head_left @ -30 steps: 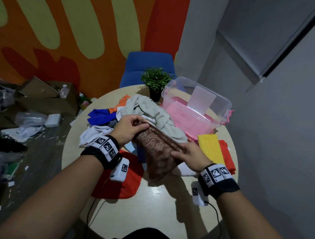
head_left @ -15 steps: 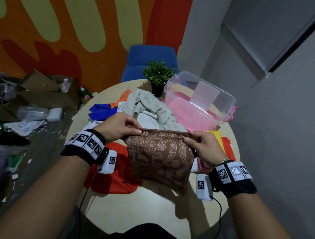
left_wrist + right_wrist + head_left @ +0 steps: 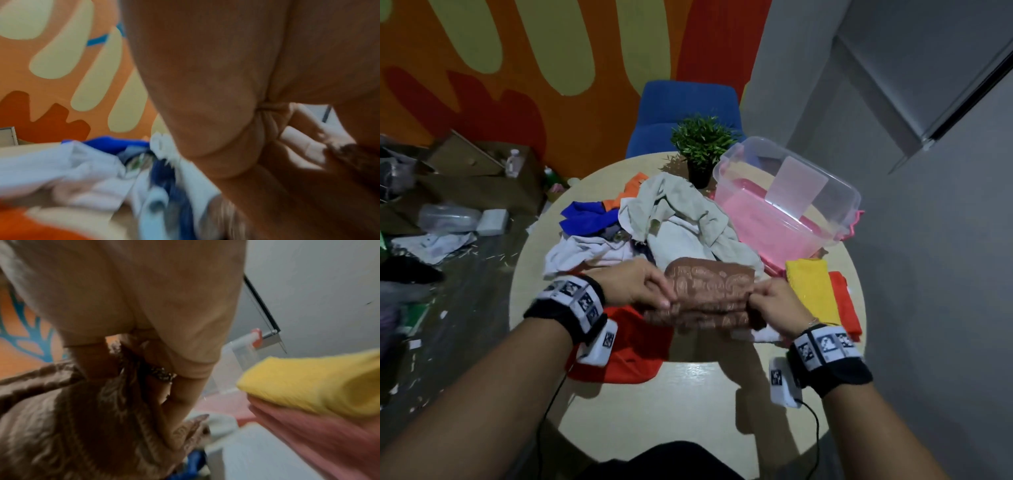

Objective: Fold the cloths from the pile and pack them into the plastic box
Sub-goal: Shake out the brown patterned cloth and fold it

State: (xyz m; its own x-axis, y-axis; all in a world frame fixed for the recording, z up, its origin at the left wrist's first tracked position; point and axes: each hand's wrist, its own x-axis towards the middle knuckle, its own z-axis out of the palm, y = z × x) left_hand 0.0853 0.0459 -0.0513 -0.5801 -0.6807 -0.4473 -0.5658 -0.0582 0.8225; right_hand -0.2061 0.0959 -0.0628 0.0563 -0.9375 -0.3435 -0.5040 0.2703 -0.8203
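Brown patterned cloth (image 3: 709, 294): held above the near-centre of the round counter (image 3: 688, 394), folded into a short band, blurred along its lower edge. Located between the cloth pile and the near counter edge.

Left hand (image 3: 635, 284): fingers and thumb pinched on the left end of the brown patterned cloth. In the left wrist view, only a dark corner of the cloth visible at the fingertips; remainder blurred.

Right hand (image 3: 774, 303): fingers curled and clamped on the right end of the same cloth. In the right wrist view, fabric bunched under the fingers (image 3: 180, 402).

Cloth pile (image 3: 654, 222): unfolded, at counter centre, just beyond the held cloth. Contents visible: beige cloth on top, white cloth at left, blue cloth (image 3: 585, 219) at far left, orange piece behind.

Red cloth (image 3: 633, 346): flat on the counter below the left wrist.

Yellow cloth (image 3: 810, 287): folded, on the counter just right of the right hand, with an orange-red folded cloth (image 3: 844, 301) touching its right side.

Plastic box (image 3: 787, 198): clear, open, at the far right of the counter, pink item inside; whether cloth or lid cannot be told.

Potted plant (image 3: 702, 144): upright, just left of the plastic box. Blue chair (image 3: 685, 109) behind the counter.
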